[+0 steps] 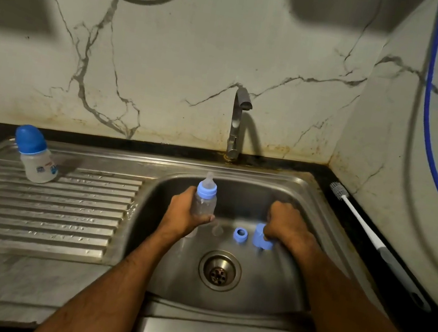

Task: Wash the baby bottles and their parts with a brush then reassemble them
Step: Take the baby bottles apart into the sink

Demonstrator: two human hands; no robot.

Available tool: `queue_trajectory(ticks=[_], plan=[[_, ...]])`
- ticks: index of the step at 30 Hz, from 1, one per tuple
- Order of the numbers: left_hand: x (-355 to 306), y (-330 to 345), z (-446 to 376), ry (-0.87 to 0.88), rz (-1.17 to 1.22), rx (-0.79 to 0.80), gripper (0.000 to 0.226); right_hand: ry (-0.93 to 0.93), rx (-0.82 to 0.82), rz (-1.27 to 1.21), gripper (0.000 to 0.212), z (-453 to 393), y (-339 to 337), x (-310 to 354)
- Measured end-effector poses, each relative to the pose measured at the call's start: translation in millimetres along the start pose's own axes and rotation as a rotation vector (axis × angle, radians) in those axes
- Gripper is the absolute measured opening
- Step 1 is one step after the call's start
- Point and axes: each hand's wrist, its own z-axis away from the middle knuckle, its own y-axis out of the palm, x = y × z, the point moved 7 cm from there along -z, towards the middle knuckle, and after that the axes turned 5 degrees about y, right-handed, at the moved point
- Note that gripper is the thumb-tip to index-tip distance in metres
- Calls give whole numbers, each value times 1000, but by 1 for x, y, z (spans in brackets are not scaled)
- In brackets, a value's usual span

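Observation:
My left hand (185, 212) grips a clear baby bottle (205, 199) upright over the sink basin (273, 287); the bottle carries a light blue ring and a teat. My right hand (284, 222) is closed on a light blue cap (261, 237) low in the basin. A loose light blue ring (240, 236) lies on the basin floor between my hands, with a clear teat (217, 229) beside it. A second bottle (37, 158) with a dark blue cap stands on the draining board. A white bottle brush (367, 230) lies on the dark counter to the right.
The tap (237, 123) stands behind the basin, with no water running. The drain (219, 271) is in the basin's middle. The ribbed draining board (34, 212) spreads to the left. A blue hose (430, 112) hangs down the right wall.

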Motion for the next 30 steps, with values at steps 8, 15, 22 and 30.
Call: queue_trajectory(ticks=[8,15,22,30], plan=[[0,0,-4,-4,-1,-19,72,-19,90,145,34,-8,48,-7],[0,0,-4,-8,-22,-12,71,-17,177,197,44,-12,67,-14],[-4,1,-3,7,-50,-3,68,-2,-19,45,31,-14,30,-1],[-21,-3,3,123,-113,-1,63,-111,-73,-889,64,11,-25,74]])
